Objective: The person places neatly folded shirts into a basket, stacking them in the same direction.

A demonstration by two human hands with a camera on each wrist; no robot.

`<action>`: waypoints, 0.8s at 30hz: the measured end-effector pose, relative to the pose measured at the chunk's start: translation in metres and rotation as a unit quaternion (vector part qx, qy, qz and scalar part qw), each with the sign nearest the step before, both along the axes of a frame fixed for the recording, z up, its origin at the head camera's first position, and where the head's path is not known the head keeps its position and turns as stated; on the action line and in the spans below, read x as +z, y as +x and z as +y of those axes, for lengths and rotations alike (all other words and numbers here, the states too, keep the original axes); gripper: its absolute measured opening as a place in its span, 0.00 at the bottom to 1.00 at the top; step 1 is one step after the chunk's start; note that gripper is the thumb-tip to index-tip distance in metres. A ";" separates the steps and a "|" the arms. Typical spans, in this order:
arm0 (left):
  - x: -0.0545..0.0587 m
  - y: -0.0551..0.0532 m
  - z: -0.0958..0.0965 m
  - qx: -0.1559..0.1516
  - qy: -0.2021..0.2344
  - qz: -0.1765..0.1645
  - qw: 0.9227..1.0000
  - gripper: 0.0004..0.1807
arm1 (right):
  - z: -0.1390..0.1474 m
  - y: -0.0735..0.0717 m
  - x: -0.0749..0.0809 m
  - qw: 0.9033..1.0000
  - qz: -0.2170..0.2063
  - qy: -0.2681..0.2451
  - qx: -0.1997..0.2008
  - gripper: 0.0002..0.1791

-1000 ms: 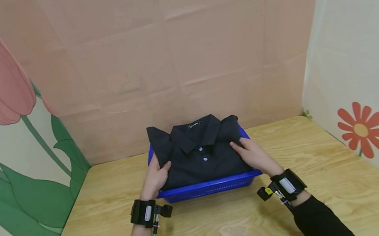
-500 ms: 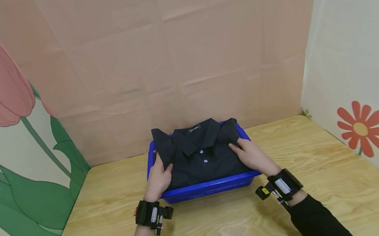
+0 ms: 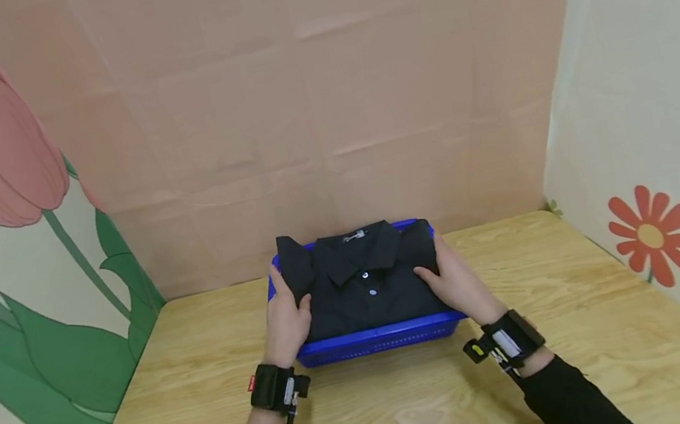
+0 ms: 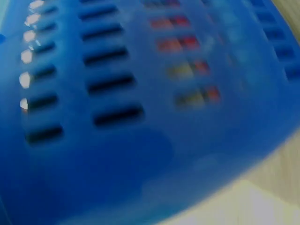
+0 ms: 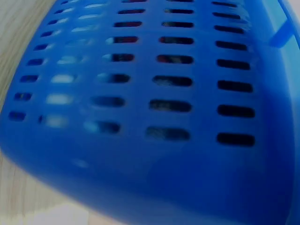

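A dark folded collared shirt (image 3: 362, 306) lies in a blue slotted plastic basket (image 3: 378, 340), its collar at the far end and light buttons facing up. Along the shirt's left side rests my left hand (image 3: 288, 326), index finger extended near the basket's rim and thumb on the cloth. My right hand (image 3: 460, 285) lies at the opposite side, thumb on the shirt front and straight fingers along its edge. Both wrist views look at the slotted walls of the basket (image 4: 154, 154), so neither hand shows there.
The basket stands toward the back of a wood-grain table (image 3: 372, 402), close to a tan backdrop (image 3: 320, 95). Flower-patterned panels flank it on both sides. Red and pale bits (image 4: 178, 44) show through the basket's slots.
The shirt has sunk lower into the basket, uncovering more of the back rim. Fingers formerly tucked under its sides now lie visible along the edges; the left hand has shifted slightly right.
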State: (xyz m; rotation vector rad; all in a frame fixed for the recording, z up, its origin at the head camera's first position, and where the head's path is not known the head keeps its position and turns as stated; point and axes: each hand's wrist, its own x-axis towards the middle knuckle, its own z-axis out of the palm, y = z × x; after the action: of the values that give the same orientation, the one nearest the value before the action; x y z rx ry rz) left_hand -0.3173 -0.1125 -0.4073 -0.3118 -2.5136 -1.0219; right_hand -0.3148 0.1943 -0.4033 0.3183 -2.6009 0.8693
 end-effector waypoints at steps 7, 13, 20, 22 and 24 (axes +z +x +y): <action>-0.004 -0.004 -0.012 0.023 -0.120 0.081 0.989 0.47 | 0.005 0.002 -0.004 0.990 0.108 0.095 0.012 0.37; -0.006 -0.003 -0.020 -0.004 -0.197 0.042 0.980 0.39 | 0.009 0.002 -0.008 0.977 0.057 0.201 0.037 0.30; -0.006 -0.004 -0.021 -0.032 -0.259 -0.019 0.965 0.39 | 0.012 -0.001 -0.007 0.972 -0.002 0.229 0.054 0.31; -0.006 -0.006 -0.020 -0.040 -0.273 -0.030 0.961 0.39 | 0.013 -0.002 -0.006 0.971 -0.001 0.233 0.059 0.31; -0.005 -0.007 -0.018 -0.049 -0.287 -0.037 0.956 0.40 | 0.015 -0.003 -0.006 0.969 -0.003 0.239 0.063 0.31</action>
State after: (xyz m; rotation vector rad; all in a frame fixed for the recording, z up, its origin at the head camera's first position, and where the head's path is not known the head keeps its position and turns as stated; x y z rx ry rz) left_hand -0.3245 -0.1308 -0.4128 -0.5747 -2.8433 -0.3107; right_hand -0.3178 0.2090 -0.4098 0.6138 -2.7934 0.2642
